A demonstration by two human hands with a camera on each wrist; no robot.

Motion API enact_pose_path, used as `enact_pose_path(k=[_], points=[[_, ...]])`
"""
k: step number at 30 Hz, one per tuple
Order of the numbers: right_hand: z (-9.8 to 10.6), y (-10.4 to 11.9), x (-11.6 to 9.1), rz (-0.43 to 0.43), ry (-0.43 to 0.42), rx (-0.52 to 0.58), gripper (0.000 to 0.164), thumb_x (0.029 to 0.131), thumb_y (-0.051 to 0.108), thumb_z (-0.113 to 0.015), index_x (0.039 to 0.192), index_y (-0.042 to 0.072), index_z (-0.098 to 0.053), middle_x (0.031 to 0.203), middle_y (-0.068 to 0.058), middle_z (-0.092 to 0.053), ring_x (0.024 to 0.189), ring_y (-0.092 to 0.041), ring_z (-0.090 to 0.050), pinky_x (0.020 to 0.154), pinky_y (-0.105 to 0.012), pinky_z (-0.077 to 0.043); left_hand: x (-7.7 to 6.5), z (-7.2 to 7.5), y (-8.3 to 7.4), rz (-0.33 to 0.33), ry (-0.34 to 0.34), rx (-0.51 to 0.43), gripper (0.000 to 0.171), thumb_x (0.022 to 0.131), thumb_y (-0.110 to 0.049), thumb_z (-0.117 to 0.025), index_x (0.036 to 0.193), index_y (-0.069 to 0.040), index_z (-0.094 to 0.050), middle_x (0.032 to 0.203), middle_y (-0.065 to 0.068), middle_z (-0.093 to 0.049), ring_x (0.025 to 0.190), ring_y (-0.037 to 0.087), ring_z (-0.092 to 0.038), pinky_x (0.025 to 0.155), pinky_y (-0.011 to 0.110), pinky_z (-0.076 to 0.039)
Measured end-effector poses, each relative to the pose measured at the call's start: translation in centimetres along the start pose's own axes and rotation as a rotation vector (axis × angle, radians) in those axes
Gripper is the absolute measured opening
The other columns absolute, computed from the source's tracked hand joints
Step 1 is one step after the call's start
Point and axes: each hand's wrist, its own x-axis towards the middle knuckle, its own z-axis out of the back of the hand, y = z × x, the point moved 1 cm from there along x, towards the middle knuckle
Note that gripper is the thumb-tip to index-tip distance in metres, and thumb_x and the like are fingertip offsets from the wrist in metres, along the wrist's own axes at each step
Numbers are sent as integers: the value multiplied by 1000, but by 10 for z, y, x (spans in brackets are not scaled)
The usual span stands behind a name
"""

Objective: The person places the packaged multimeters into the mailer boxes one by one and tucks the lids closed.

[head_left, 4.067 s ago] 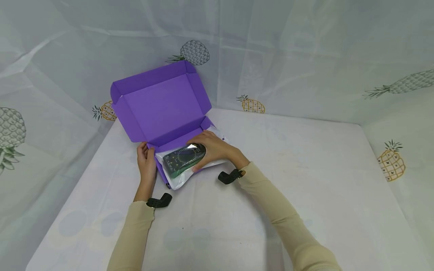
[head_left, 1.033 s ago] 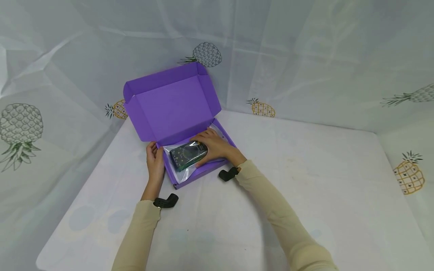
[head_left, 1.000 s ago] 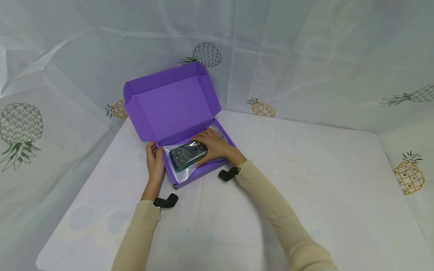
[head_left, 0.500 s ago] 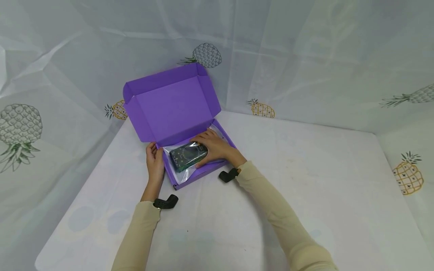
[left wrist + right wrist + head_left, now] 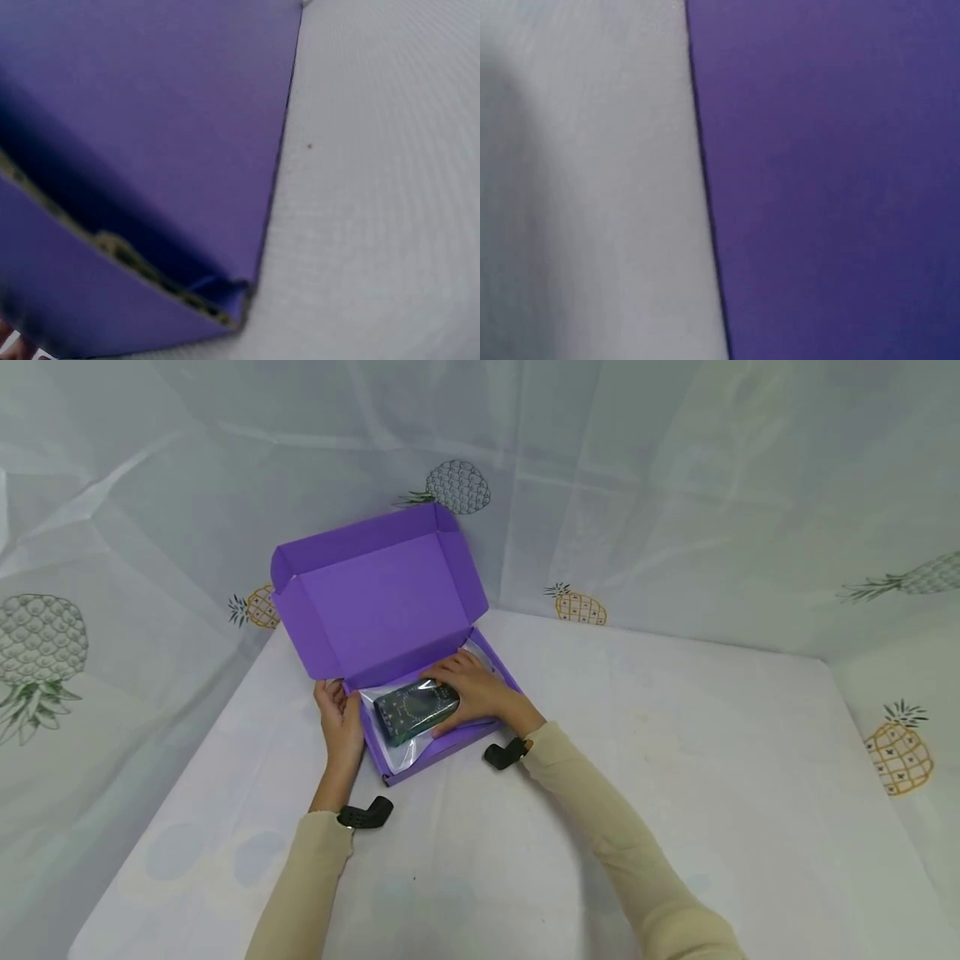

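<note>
An open purple cardboard box [image 5: 427, 758] stands on the table, its lid [image 5: 386, 597] raised at the back. Inside lies a multimeter [image 5: 412, 712] with a dark face and green sides, in shiny clear wrap, on top of a white plastic bag [image 5: 405, 758]. My right hand [image 5: 480, 693] grips the multimeter's right end, thumb at the front and fingers across the back. With bent fingers my left hand [image 5: 341, 727] holds the box's left wall near the lid hinge. Only the box's purple wall [image 5: 832, 180] and the table show in the right wrist view.
A white cloth covers the table [image 5: 637, 793]. Behind it hangs a pale curtain [image 5: 637, 485] with printed pineapples, close to the raised lid. Black wrist cameras are strapped to the left wrist [image 5: 365, 813] and the right wrist [image 5: 507, 753].
Earlier the multimeter and white bag overlapped the box's front edge; now they sit down inside, with the front wall showing. Over the last second both hands have stayed nearly still.
</note>
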Motion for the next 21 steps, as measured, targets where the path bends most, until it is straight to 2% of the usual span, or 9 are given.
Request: enact_pose_path(k=[3,6,9,13,15,18,21], points=[[1,0,-2,2,-23,-2,100,65,65,-80,146,19,-44,145,-6,-46,140,-27,-31,120,-43,-3,3,0,-2,-36,1,-37,64,96,2,-46,150,0,-12,143,26,-36,134,33,-38,114,35,-28],[3,-2,-3,0,-51,9,93,70,62,-78,145,19,-45,143,-5,-48,138,-26,-33,120,-44,-4,7,-3,-4,-42,7,-74,66,95,2,-48,150,0,-12,142,25,-35,134,31,-37,113,32,-28],[5,-3,-3,5,-67,60,73,83,54,-70,143,17,-48,141,-6,-50,136,-26,-35,120,-45,-5,2,-5,-23,-48,-4,-90,60,94,3,-47,146,6,-17,139,26,-37,132,33,-39,112,31,-30],[8,-2,-3,25,-77,132,49,99,39,-54,140,12,-52,138,-8,-53,134,-27,-38,120,-47,-6,-6,-6,-43,-116,-40,-139,51,94,5,-43,141,12,-23,132,29,-41,123,31,-45,104,23,-37],[9,0,-4,27,-86,156,45,101,35,-50,139,11,-54,137,-8,-54,134,-26,-38,120,-48,-8,-5,-4,-39,-164,-58,-171,49,94,6,-41,140,12,-25,129,29,-43,116,26,-48,95,17,-39],[10,4,-5,24,-99,177,42,102,33,-50,137,12,-56,137,-7,-53,134,-25,-38,119,-52,-11,2,2,-28,-203,-90,-193,48,95,7,-40,142,10,-28,127,24,-46,109,19,-50,89,16,-40],[14,9,-7,49,-111,177,41,101,34,-52,135,12,-58,136,-7,-53,133,-24,-38,117,-56,-14,10,9,-18,-217,-112,-198,50,94,8,-39,143,7,-30,131,17,-47,113,15,-50,94,17,-39]])
